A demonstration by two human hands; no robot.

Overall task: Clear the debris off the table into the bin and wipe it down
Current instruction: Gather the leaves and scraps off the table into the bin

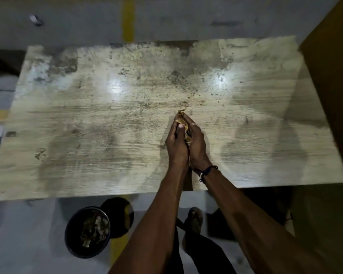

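Debris [183, 126], thin tan curls like dried peelings or shavings, pressed between two hands held palm to palm above the middle of a pale wood-grain table [87, 119]. Left hand [175, 142] and right hand [196, 143] cupped together, fingers curled around the scraps, a few ends poking out past the fingertips. One small curl [184, 104] lying loose on the tabletop just beyond the fingertips. Dark specks and grimy patches spread over the far half of the surface, not yet wiped. Round dark bin [87, 232] on the floor below the near table edge, to the left of the forearms, already holding scraps; a round dark shape just beside it, possibly its lid. Dark cord bracelet [207, 172] on the right wrist. No cloth in sight. Likely risk: light pieces slipping through gaps between the palms on the way across and down to the bin, scattering on the floor, since the hold is loose and the bin sits off to one side. Stray curl easily overlooked.
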